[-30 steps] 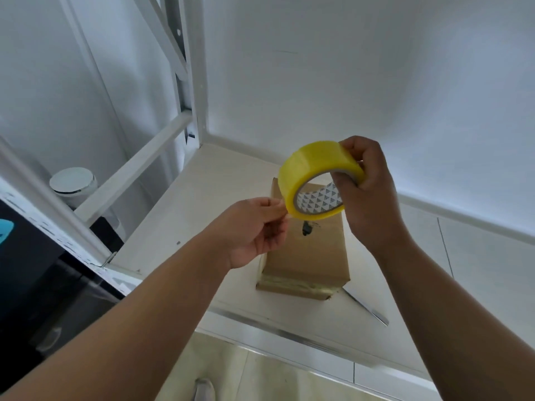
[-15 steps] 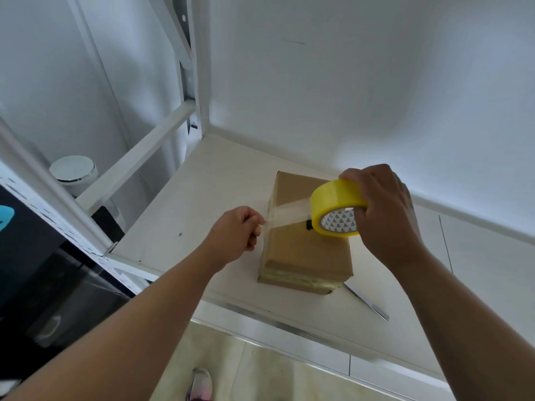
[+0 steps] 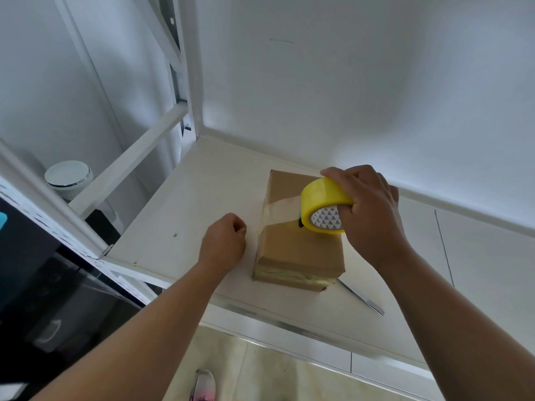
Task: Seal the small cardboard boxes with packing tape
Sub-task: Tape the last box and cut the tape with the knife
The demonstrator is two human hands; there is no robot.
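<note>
While the small cardboard box [image 3: 298, 241] lies flat on the pale shelf board [image 3: 185, 209], near the board's front edge, both hands work over it. The right hand [image 3: 373, 212] is clamped on the yellow tape roll [image 3: 321, 202]: its fingers wrap over the outer rim and one digit hooks into the patterned core. The roll stands on edge, on or just above the box top, toward the 2 o'clock corner of the lid; contact cannot be judged.

A clear tape strip [image 3: 279, 209] runs from the roll toward 9 o'clock, crosses the lid, bends over the left top edge and slants down off the side wall. The left hand [image 3: 224, 241] sits on the shelf at 9 o'clock from the box, just beside it. Its fingers are curled tight, and thumb and forefinger meet at the strip's free end, pinching it.

The near end of the box, at 6 o'clock, already carries wrinkled yellowish tape along its lower seam. A dark mark on the lid shows just left of the roll.

A slim metal blade [image 3: 363, 299] lies on the board at 5 o'clock from the box, close to its near right corner. A white upright post [image 3: 192, 82] rises at 11 o'clock, where the board meets the white wall [image 3: 347, 82]. Beyond the frame, at 9 o'clock, stands a white round-lidded container [image 3: 68, 176], with a black appliance [image 3: 43, 299] below it. A shoe [image 3: 202, 386] shows on the floor at 6 o'clock.
</note>
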